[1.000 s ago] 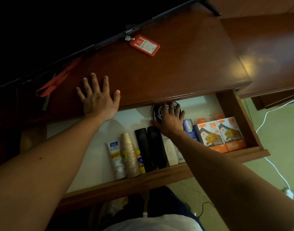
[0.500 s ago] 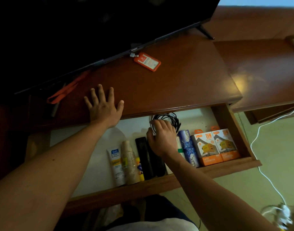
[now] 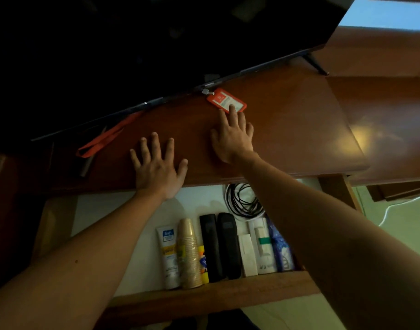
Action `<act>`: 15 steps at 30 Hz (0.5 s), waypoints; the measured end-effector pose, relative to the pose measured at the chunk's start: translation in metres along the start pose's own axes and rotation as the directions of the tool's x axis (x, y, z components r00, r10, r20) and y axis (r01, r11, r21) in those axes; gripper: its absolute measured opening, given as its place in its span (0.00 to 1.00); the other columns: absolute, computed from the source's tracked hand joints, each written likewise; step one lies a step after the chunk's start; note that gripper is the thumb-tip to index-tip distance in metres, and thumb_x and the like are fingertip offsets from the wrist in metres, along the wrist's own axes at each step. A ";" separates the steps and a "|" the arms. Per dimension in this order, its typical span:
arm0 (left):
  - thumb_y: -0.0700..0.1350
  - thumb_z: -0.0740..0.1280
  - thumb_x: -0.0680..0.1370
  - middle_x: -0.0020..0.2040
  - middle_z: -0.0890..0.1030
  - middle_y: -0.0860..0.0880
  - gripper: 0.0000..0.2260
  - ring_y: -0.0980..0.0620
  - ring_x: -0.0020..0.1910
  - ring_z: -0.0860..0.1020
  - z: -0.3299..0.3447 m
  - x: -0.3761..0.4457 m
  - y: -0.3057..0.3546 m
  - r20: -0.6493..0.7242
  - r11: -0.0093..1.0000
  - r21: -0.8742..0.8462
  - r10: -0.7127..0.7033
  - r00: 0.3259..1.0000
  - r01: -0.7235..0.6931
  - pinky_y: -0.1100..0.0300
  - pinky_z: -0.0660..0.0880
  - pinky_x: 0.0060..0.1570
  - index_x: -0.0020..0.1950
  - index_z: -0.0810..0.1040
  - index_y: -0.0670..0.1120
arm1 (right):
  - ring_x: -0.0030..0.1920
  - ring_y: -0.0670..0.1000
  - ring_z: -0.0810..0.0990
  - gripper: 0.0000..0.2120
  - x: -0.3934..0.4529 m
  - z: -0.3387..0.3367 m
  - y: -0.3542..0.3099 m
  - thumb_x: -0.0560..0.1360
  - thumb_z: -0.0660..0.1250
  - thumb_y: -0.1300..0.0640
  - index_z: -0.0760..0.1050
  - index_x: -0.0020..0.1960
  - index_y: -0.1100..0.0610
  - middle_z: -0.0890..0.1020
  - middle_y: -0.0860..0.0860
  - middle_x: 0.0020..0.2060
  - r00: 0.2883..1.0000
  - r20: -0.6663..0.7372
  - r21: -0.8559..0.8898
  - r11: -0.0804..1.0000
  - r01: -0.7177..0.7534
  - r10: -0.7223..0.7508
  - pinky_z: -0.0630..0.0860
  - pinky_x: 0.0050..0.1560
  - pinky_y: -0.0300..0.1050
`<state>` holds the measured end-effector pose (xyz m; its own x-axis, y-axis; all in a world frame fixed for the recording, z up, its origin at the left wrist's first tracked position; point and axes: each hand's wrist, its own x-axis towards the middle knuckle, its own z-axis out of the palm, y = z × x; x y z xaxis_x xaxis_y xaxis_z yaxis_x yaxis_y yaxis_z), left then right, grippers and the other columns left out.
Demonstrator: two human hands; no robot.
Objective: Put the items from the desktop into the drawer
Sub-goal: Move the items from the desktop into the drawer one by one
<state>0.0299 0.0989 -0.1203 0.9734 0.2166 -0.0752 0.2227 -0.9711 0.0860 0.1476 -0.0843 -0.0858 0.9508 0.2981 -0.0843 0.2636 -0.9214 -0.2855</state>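
A: Where is the orange card holder [image 3: 226, 100]?
B: It lies on the desktop [image 3: 287, 129], just under the TV's [image 3: 156, 44] lower edge. The right hand [image 3: 231, 136] reaches it, fingers spread, one fingertip touching its near edge.
A: And the left hand [image 3: 158, 169]?
B: It rests flat and wide on the desktop, near the open drawer [image 3: 204, 298], which holds a cable coil [image 3: 243, 201], cups [image 3: 188, 253] and a tube [image 3: 167, 253].

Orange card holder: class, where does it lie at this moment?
In the head view the orange card holder lies on the desktop just below the screen's lower edge, with the right hand's fingers touching it.
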 end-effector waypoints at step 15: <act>0.68 0.40 0.79 0.82 0.45 0.41 0.35 0.35 0.80 0.44 0.000 -0.002 0.000 -0.003 1.000 0.008 -0.012 1.000 0.012 0.32 0.45 0.74 0.82 0.47 0.53 | 0.65 0.63 0.70 0.22 -0.008 -0.006 0.015 0.79 0.63 0.45 0.69 0.69 0.56 0.72 0.58 0.64 0.991 -0.067 -0.008 0.993 0.116 -0.116 0.69 0.66 0.62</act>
<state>0.0283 0.0990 -0.1204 0.9707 0.2286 -0.0734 0.2341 -0.9691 0.0775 0.1446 -0.1023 -0.0836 0.9225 0.3856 0.0135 0.3732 -0.8827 -0.2855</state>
